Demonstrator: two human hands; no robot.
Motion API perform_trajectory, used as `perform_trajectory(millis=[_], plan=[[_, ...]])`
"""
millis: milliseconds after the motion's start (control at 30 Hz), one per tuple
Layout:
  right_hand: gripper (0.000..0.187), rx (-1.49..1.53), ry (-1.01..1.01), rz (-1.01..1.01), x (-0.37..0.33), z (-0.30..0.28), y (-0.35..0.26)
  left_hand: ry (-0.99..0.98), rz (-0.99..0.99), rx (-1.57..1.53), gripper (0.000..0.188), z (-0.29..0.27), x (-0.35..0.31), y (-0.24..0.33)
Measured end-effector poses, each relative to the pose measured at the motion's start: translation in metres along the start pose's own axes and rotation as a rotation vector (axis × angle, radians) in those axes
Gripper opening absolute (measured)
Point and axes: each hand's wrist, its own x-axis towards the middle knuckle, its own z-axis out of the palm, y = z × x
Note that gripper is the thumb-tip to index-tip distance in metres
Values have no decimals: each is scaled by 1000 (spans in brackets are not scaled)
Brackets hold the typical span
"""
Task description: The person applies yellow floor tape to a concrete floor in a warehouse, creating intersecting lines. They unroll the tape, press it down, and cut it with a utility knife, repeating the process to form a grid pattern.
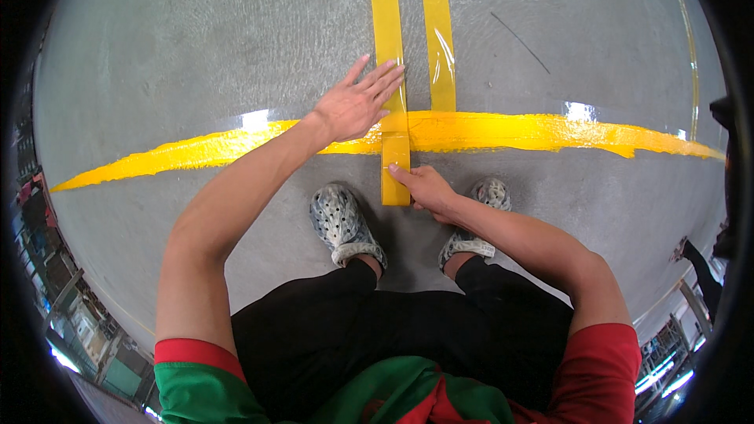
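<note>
A strip of glossy yellow tape [386,16] runs down the grey floor toward me and crosses a yellow painted stripe [487,132]. My left hand [353,106] is open, its fingers spread and resting on the tape just above the stripe. Below the stripe, my right hand [428,191] grips the tape's near end, thumb on top and the other fingers curled underneath, partly hidden. That end hangs between my feet. Beside the first strip, on its right, lies a second yellow tape strip [440,47], reaching down to the stripe's far edge.
My feet, in grey-and-white patterned clogs [339,220], stand either side of the tape's end, close to the stripe. A thin dark line [520,43] marks the floor at upper right. Another person's dark-clothed leg [701,275] shows at the right rim. Clutter lines the lower left rim.
</note>
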Motion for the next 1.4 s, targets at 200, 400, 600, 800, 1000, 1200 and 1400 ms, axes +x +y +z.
perform_trajectory(millis=[200,400,600,800,1000,1200,1400], plan=[[48,21,-33,-23,4,-1,1,2,0,2,63,1,1,1],[51,-17,0,-14,11,-2,13,65,1,-36,61,18,0,2],[66,-171,50,-44,19,-2,15,-51,143,-76,63,18,-8,10],[51,-2,-16,5,16,-2,10,-17,-21,-49,64,6,9,2],[52,-15,-11,31,15,-3,11,7,-171,-18,80,11,30,-7],[54,2,-43,37,14,-2,8,-8,-282,37,101,-2,36,-7],[54,-40,-24,46,10,-3,6,-89,-280,65,104,-5,35,-5]])
